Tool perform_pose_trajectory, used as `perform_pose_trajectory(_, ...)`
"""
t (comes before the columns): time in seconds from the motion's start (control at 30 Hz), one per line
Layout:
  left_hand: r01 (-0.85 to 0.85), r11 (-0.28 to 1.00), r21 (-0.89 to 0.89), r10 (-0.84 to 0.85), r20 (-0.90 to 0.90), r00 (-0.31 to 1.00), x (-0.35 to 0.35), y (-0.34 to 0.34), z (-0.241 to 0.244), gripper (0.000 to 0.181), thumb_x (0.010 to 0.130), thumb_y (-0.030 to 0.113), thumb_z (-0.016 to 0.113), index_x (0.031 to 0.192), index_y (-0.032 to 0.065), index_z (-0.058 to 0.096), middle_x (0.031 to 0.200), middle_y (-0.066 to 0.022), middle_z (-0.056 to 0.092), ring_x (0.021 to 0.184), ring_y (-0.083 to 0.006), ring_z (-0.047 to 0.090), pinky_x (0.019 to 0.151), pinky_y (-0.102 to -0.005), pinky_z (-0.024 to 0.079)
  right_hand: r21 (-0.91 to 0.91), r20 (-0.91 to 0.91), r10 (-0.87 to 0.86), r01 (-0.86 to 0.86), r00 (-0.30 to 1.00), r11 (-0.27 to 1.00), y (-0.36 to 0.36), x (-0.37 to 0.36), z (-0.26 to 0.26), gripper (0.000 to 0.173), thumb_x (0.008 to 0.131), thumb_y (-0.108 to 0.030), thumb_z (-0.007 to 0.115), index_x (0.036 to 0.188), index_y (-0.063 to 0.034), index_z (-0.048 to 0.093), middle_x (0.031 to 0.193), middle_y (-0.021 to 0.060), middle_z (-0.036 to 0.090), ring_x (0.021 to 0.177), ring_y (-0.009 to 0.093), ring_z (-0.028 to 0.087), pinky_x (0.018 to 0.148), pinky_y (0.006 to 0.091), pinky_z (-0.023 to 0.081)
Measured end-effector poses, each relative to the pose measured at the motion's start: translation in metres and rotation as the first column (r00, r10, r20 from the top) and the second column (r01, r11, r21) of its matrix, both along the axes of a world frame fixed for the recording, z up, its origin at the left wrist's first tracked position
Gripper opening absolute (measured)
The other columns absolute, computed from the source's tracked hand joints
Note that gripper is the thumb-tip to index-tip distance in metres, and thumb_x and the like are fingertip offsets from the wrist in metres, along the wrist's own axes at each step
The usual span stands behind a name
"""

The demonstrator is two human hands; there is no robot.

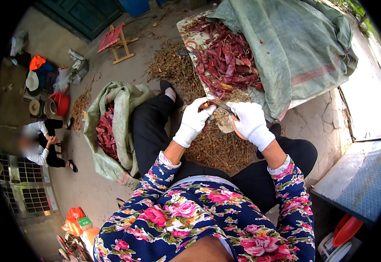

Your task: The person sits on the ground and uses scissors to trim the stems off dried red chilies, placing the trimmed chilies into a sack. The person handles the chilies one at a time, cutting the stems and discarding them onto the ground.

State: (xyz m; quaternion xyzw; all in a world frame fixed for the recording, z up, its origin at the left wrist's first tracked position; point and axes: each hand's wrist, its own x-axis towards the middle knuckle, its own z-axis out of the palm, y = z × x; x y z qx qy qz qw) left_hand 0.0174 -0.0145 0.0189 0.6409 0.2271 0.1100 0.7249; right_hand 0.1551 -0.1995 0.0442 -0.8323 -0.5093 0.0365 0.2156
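Both my hands wear white knit gloves. My left hand (190, 121) pinches a dried red chili pepper (206, 104), mostly covered by the fingers, with a yellowish spot showing. In my right hand (250, 120) are scissors (222, 105) with orange handles, their blades pointing left at the pepper. Whether the blades touch it cannot be made out. Below the hands, between my legs, lies a heap of dry stems (223, 149). Just beyond is a pile of dried red chili peppers (226, 62), partly under a green woven sheet (308, 49).
An open woven sack (90, 140) holding red peppers (107, 132) stands beside my left leg. More stems (172, 64) lie beyond my foot. A folding stool (112, 37) is farther off. At far left sits another person (41, 144). A blue-topped table (357, 173) stands right.
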Motion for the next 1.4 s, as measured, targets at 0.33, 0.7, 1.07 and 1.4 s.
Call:
perform_pose_trajectory(0.33,-0.011,0.891,0.454,0.039,-0.054,0.998,0.022,0.022,-0.015,0.025,0.089,0.013,0.081,0.11,0.0064,0.07,0.091,-0.0017,0.068,0.082,-0.0128,0.063,0.076,-0.0281,0.053,0.269,-0.368,-0.306,0.416,0.878,0.869,-0.008,0.033,-0.005,0.038,0.099,-0.022,0.066,0.134,-0.0073,0.065,0.108,0.0191,0.075,0.097,0.037,0.074,0.087,0.0428,0.058)
perform_pose_trajectory(0.7,0.44,0.073,0.895,0.134,-0.446,0.885,0.13,0.033,-0.052,0.034,0.088,0.028,0.079,0.12,0.0198,0.071,0.109,-0.011,0.067,0.103,-0.0359,0.07,0.085,-0.0476,0.057,0.372,-0.289,-0.399,0.486,0.87,0.791,-0.013,0.048,0.003,0.042,0.095,-0.019,0.074,0.134,-0.0056,0.066,0.099,0.015,0.072,0.089,0.032,0.073,0.081,0.0407,0.057)
perform_pose_trajectory(1.07,0.134,0.533,0.835,0.127,-0.235,0.964,0.109,0.037,-0.031,0.036,0.092,0.028,0.076,0.126,0.0186,0.073,0.109,-0.0127,0.076,0.102,-0.0336,0.073,0.086,-0.0412,0.056,-0.098,0.016,-0.343,0.343,0.939,0.934,-0.014,0.042,-0.003,0.04,0.094,-0.029,0.068,0.132,-0.0139,0.065,0.099,0.0134,0.072,0.092,0.035,0.073,0.08,0.048,0.057)
perform_pose_trajectory(1.4,-0.013,0.286,0.958,0.038,0.002,0.999,0.075,0.005,-0.007,0.038,0.084,0.013,0.078,0.122,0.0172,0.074,0.113,-0.0069,0.07,0.099,-0.0304,0.072,0.084,-0.0386,0.057,-0.189,-0.01,-0.289,0.282,0.957,0.941,0.0,0.028,-0.017,0.027,0.096,-0.032,0.062,0.111,-0.0097,0.066,0.087,0.017,0.073,0.083,0.04,0.073,0.073,0.051,0.057)
